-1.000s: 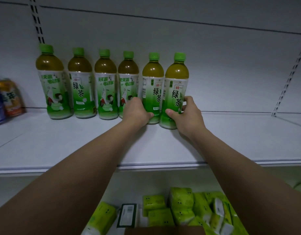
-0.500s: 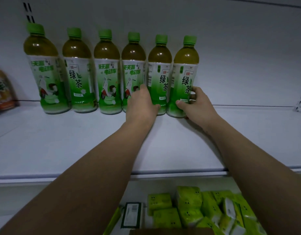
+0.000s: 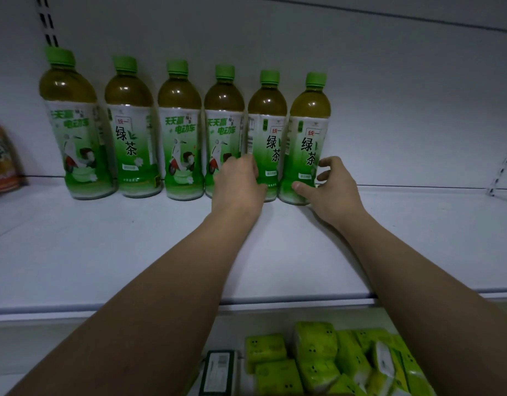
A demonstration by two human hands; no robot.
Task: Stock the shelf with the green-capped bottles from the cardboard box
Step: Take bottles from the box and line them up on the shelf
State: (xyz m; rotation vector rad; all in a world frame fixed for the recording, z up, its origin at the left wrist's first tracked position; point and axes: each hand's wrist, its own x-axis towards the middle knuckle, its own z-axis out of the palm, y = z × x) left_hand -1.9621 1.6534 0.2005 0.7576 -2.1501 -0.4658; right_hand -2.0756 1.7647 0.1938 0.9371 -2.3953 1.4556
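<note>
Bottles (image 3: 308, 138) upright on white shelf (image 3: 132, 252)

Shop aisle: white metal shelf (image 3: 360, 247) with slotted uprights (image 3: 48, 27), row of identical labelled tea bottles (image 3: 178, 132) faced forward, yellow-green packs (image 3: 315, 358) stocked on the shelf below, another packaged product (image 3: 2, 158) at left.

Six green-capped bottles (image 3: 268, 132) stood in one row along the far side of the shelf (image 3: 132, 252). At the far left edge sat one orange package (image 3: 2, 161), partly cut off. Below, near right, lay at least eight yellow-green packs (image 3: 315, 342), and beside them one dark box (image 3: 219, 372). Two hands reached in: left hand (image 3: 238, 184), right hand (image 3: 332, 187).
</note>
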